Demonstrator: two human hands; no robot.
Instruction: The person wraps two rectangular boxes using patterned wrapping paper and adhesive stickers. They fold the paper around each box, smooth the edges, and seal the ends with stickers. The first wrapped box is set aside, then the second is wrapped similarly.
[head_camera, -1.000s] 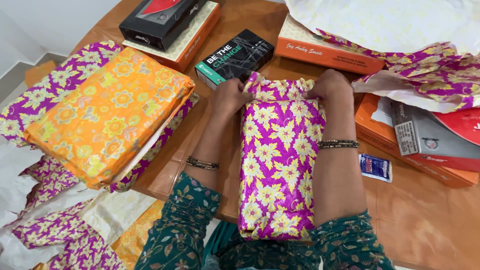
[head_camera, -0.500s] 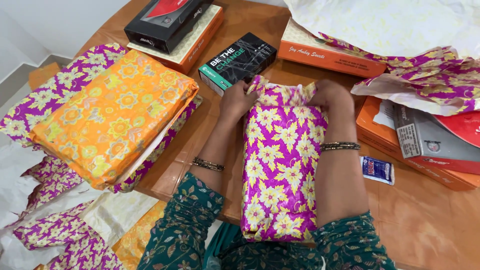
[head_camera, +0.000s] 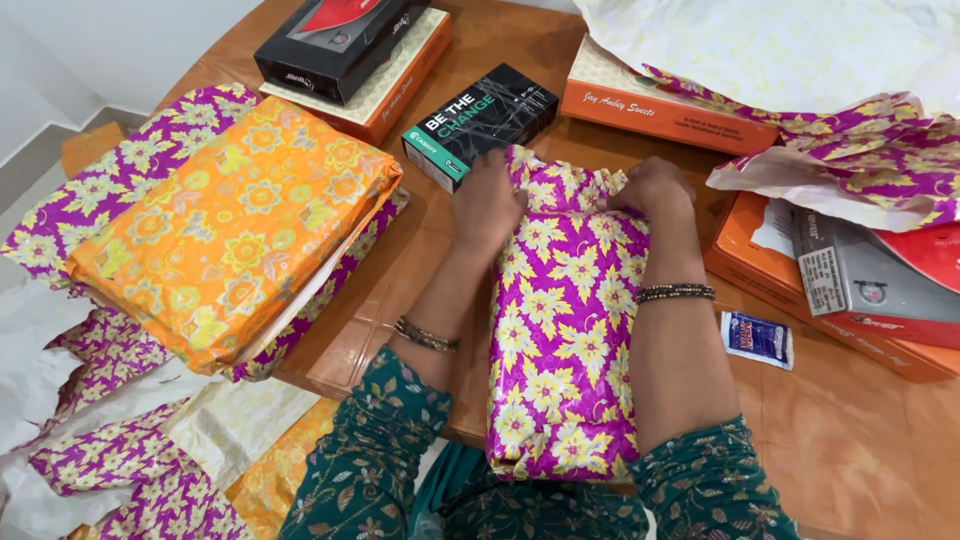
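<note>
From my remote view I see 2 hands working the far end of a long parcel wrapped in purple floral paper (head_camera: 565, 340), which lies on the wooden table (head_camera: 850, 420) at the centre, its length running from 6 o'clock toward 12 o'clock. My left hand (head_camera: 487, 205) presses on the parcel's far left corner, fingers curled down onto the gathered paper. My right hand (head_camera: 655, 190) sits on the far right corner, fingers bent and pinching the crumpled paper flap there. At 12 o'clock of the hands, just beyond them, lies a black and green box (head_camera: 480, 120). At 9 o'clock sits an orange floral parcel (head_camera: 230, 225) stacked on a purple wrapped one. At 3 o'clock, near my right forearm, lies a small blue and white sachet (head_camera: 757, 338), with an orange box (head_camera: 830, 320) beyond it. Loose purple wrapping paper (head_camera: 860, 150) lies at 2 o'clock.
</note>
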